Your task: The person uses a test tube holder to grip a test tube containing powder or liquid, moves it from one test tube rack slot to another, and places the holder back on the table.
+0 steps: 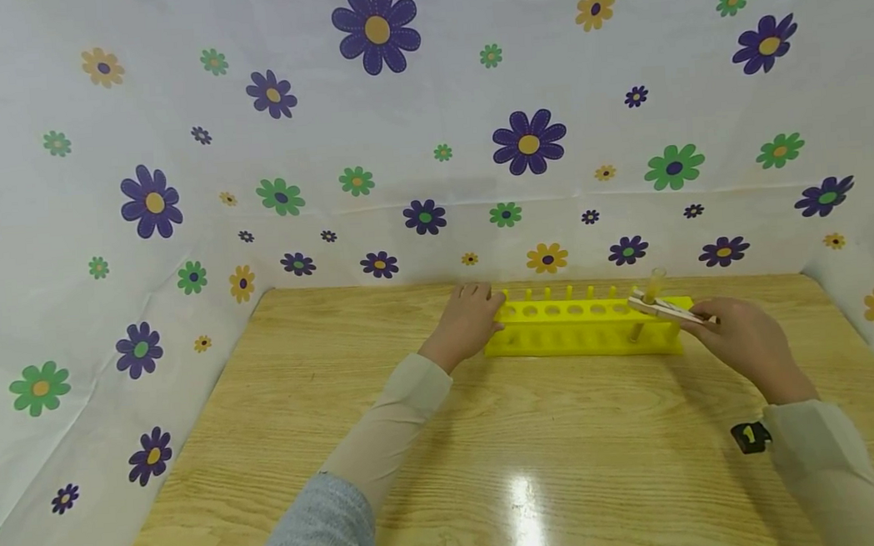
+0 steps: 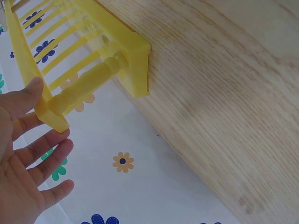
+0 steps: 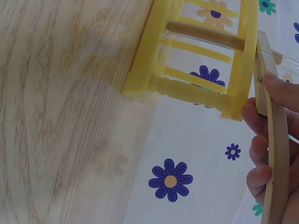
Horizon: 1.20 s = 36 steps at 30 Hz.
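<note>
A yellow test tube rack [image 1: 554,340] stands upright on the table towards the back. At its left end my left hand [image 1: 470,325] pinches the top plate; in the left wrist view the thumb [image 2: 32,91] presses on that plate and the other fingers lie below or apart from it. My right hand [image 1: 749,337] grips a wooden test tube clamp [image 3: 278,154] beside the rack's right end. The clamp's jaws are around a glass test tube [image 3: 205,35] with brownish liquid, just above the top plate. The tube passes through a hole, its rounded bottom near the base.
The wooden table [image 1: 418,458] reaches back to a white flower-print sheet [image 1: 428,123], which also rises at both sides. A row of yellow pegs stands along the rack's back. A small black tag [image 1: 751,437] marked 1 is at the right wrist.
</note>
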### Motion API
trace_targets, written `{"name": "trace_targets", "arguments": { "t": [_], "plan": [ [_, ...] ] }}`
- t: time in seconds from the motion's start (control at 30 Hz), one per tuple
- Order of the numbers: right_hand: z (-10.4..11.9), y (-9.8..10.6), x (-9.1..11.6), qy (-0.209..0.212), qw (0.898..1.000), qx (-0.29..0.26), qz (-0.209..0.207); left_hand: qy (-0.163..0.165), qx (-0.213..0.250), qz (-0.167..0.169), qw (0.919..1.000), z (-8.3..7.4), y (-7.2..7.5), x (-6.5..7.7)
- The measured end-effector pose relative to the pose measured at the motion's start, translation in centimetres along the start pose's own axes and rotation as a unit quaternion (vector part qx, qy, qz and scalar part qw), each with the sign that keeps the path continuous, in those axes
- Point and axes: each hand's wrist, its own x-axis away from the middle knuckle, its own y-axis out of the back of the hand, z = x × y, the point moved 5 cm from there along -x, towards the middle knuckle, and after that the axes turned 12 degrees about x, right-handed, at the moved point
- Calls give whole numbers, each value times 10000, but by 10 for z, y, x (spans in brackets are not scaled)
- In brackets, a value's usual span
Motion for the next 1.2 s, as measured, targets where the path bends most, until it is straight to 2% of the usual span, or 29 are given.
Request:
{"name": "trace_targets", "arguments": {
  "t": [0.83, 1.2],
  "plan": [
    [-1, -4, -1, 21, 10000, 58, 47, 9, 48, -22, 10000, -1, 1, 1],
    [1, -4, -1, -7, 9995, 133, 270, 37, 74, 28, 10000, -1, 2, 1]
  ]
}}
